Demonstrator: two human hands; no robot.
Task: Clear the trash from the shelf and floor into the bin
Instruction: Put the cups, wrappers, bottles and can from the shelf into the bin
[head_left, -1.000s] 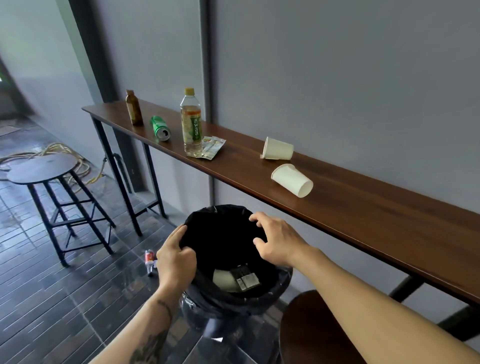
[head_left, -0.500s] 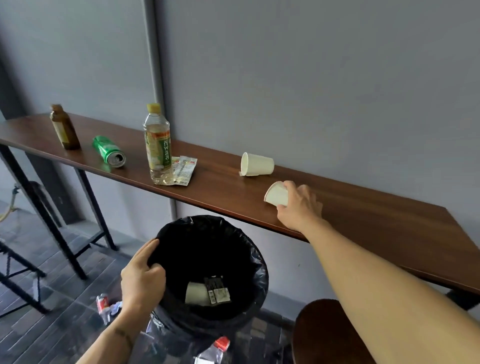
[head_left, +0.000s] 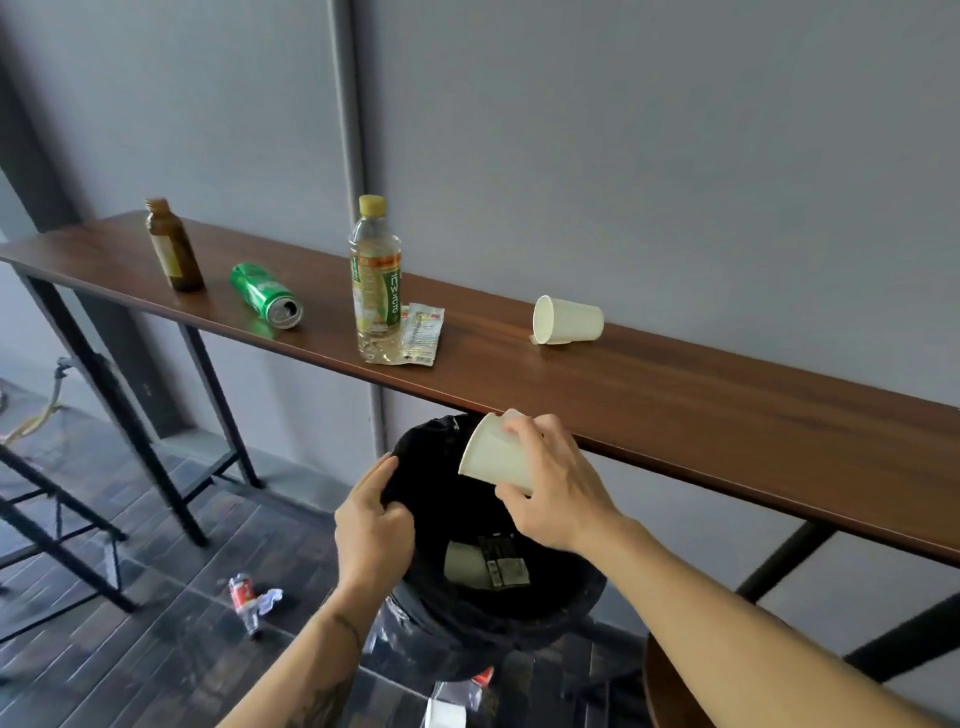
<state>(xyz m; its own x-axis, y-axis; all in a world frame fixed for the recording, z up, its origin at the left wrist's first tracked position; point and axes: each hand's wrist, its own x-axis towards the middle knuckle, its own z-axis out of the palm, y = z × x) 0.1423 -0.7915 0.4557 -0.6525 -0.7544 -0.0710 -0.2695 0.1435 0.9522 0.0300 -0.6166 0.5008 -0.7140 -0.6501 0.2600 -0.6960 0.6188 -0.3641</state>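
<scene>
Wooden shelf (head_left: 675, 395), brown bottle (head_left: 174, 247), green can (head_left: 265, 294), plastic bottle (head_left: 376, 283), wrapper (head_left: 423, 332), paper cup (head_left: 567, 320)

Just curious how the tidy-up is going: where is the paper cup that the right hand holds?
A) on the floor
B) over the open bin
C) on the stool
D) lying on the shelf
B: the right hand holds the paper cup tilted above the mouth of the black-lined bin, off the shelf.

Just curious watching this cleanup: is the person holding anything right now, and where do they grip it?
The right hand holds a paper cup by its base end, tilted over the bin. The left hand grips the bin's rim.
</scene>
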